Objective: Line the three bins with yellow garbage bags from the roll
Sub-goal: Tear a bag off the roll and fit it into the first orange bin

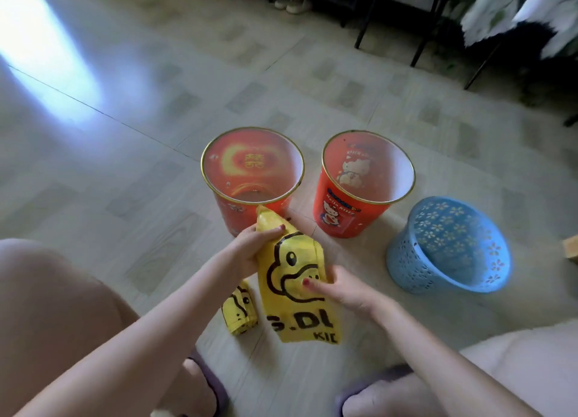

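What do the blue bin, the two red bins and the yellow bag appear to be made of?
Blue bin: likely moulded plastic, its walls pierced with flower-shaped cutouts. Red bins: probably thin, slightly translucent plastic, printed outside, the prints showing through the walls; gold-coloured rims, material unclear. Yellow bag: thin plastic film, folded flat and creased, with a printed duck.

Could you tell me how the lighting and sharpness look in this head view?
Head view: a bright window glare washes out the floor's upper left; edges bend from wide-angle distortion; the yellow bag is soft with slight blur, and the background furniture is dark.
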